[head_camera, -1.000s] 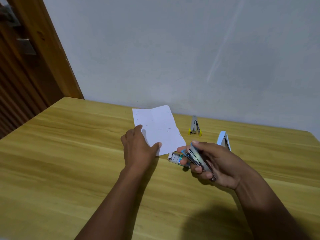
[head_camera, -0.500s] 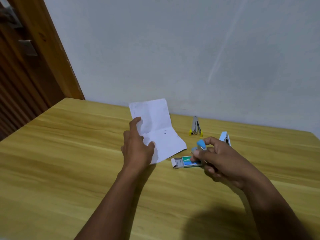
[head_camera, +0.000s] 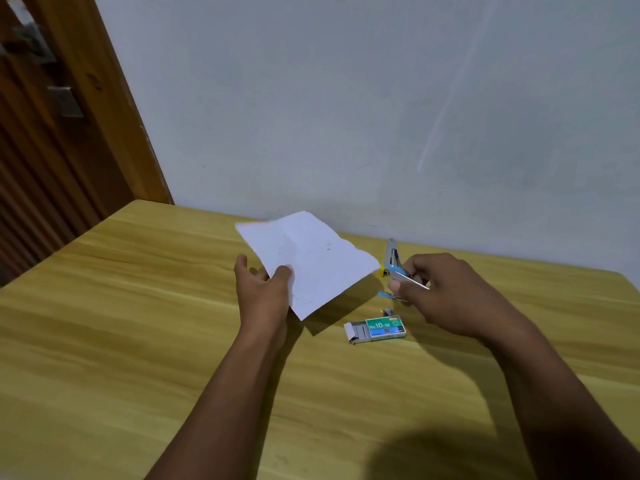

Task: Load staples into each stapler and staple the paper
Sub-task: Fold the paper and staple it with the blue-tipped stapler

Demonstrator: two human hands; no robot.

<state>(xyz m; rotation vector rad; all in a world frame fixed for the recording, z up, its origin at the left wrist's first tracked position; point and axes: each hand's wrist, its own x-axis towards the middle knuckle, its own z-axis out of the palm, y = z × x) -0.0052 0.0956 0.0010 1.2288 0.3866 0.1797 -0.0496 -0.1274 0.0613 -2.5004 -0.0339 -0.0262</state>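
The table [head_camera: 138, 341] takes most of my view, wood running back to a plain wall. Above it I hold the paper [head_camera: 311, 265] in the air, tilted, its shadow on the wood beneath. That leaves its right edge free for a stapler to slip round.

My left hand [head_camera: 265, 292] pinches the sheet near its lower left edge, thumb on top and fingers under. I judge that end was chosen to keep the hand away from the edge to be stapled.

My right hand [head_camera: 446, 292] is closed round the blue stapler [head_camera: 399, 271]. Its mouth gapes toward the paper, near the right edge but not yet on it. The step in hand looks like the stapling itself.

The staple box [head_camera: 375, 328] lies on the table below both hands, its tray slid partly out at the left end.

A yellow stapler [head_camera: 390, 256] stands upright near the wall, just behind the blue one. I cannot tell whether it is loaded.

A small metal bit [head_camera: 387, 311] lies just above the box, perhaps loose staples.
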